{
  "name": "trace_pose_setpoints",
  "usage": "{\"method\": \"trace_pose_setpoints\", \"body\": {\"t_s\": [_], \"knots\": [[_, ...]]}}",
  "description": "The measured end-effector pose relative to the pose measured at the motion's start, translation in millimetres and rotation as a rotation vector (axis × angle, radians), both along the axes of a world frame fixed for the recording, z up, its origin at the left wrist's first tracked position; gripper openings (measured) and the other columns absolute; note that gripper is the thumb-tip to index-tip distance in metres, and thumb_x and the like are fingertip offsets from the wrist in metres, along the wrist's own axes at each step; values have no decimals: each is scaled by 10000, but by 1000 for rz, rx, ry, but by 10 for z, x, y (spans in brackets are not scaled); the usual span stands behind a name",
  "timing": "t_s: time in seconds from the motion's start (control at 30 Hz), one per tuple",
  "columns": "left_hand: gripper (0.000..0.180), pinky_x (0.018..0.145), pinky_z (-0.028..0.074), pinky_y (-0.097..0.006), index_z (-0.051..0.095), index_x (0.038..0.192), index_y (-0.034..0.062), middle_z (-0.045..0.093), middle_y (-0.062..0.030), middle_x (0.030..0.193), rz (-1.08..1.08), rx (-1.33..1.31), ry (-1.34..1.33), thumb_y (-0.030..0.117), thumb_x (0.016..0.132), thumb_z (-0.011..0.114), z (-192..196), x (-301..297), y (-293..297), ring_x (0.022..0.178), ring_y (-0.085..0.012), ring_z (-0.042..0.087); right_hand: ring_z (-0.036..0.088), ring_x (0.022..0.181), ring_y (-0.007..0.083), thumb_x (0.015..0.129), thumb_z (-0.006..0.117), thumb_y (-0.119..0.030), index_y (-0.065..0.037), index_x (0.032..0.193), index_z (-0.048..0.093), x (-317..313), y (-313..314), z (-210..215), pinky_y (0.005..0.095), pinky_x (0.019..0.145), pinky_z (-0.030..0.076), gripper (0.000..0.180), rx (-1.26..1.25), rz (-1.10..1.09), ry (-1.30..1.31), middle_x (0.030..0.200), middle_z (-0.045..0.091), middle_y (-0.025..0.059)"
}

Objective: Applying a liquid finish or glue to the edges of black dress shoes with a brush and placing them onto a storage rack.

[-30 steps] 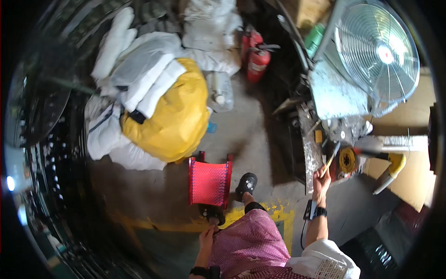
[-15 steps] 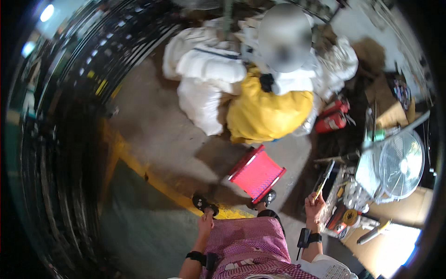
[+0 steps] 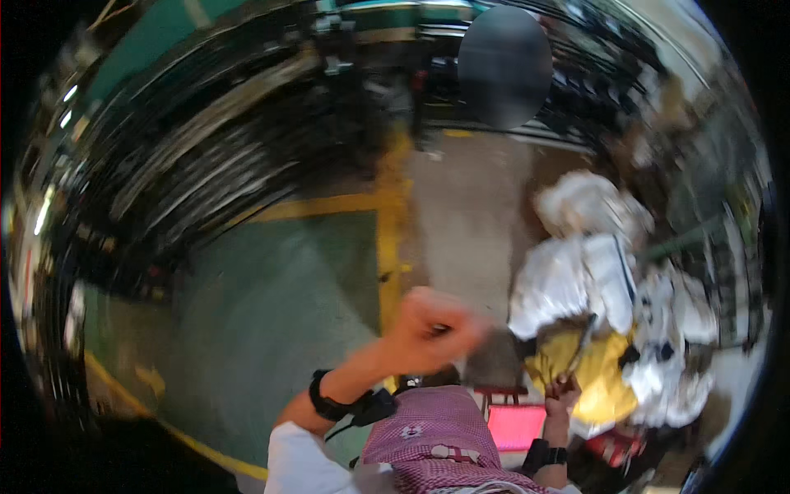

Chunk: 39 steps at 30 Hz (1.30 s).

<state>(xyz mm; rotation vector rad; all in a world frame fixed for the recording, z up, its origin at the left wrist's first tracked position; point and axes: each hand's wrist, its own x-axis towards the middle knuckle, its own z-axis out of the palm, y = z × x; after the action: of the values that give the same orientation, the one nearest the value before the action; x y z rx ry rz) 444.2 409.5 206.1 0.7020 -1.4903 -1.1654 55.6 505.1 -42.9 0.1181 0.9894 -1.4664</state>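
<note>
My right hand (image 3: 562, 393) is closed around the lower end of a long, thin, knife-like tool (image 3: 583, 344). Its dark, narrow blade points up and away, in front of a yellow sack (image 3: 605, 380). Raised ahead of my body, my left hand (image 3: 438, 329) is smeared by motion. Its fingers look curled into a fist, and whatever may be inside them is hidden. Below the hands is a pink checked apron (image 3: 436, 424) on me. A red stool-like piece with a bright pink-red top (image 3: 517, 426) stands beside my right forearm.
White stuffed sacks (image 3: 551, 284) lie piled at the right, next to the yellow one. Red fire extinguishers (image 3: 615, 449) stand at the lower right. Racks of long dark bars (image 3: 239, 156) fill the far left. Yellow floor lines (image 3: 388, 247) border a green floor area (image 3: 271, 280).
My view has turned left, so the sacks and red stool now appear farther right. My left hand has risen from beside the apron to in front of me. My right hand still holds the tool.
</note>
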Motion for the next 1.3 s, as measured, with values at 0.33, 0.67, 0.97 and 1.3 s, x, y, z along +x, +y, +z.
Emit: {"method": "trace_pose_setpoints", "body": {"t_s": [0.33, 0.67, 0.97, 1.3], "knots": [[75, 359, 350, -247, 615, 622, 38, 483, -101, 536, 112, -1127, -603, 92, 612, 565, 2034, -190, 195, 446, -153, 471, 290, 343, 80, 889, 389, -278, -153, 839, 508, 323, -1884, 243, 240, 317, 252, 180, -55, 376, 74, 562, 448, -19], [171, 304, 254, -230, 423, 468, 42, 365, -20, 473, 1229, -723, -492, 114, 494, 576, 1990, -843, -60, 373, -129, 398, 279, 342, 77, 884, 384, -238, -153, 889, 492, -39, -3609, -362, 209, 310, 222, 137, -10, 686, 42, 632, 507, 9], [163, 351, 349, -244, 561, 566, 64, 508, -45, 527, 752, -390, -445, 163, 696, 558, 2155, -143, 391, 414, -149, 488, 304, 373, 71, 864, 411, -224, -156, 908, 486, 1267, -3783, 156, 213, 350, 249, 110, -6, 824, -82, 641, 512, 3], [180, 518, 426, -236, 592, 859, 87, 630, -30, 741, 568, -64, 85, 170, 860, 432, 2331, 504, 260, 633, -111, 582, 299, 319, 75, 875, 398, -234, -156, 785, 478, 2022, -4192, 149, 207, 304, 236, 143, 16, 806, -64, 604, 531, 3]]}}
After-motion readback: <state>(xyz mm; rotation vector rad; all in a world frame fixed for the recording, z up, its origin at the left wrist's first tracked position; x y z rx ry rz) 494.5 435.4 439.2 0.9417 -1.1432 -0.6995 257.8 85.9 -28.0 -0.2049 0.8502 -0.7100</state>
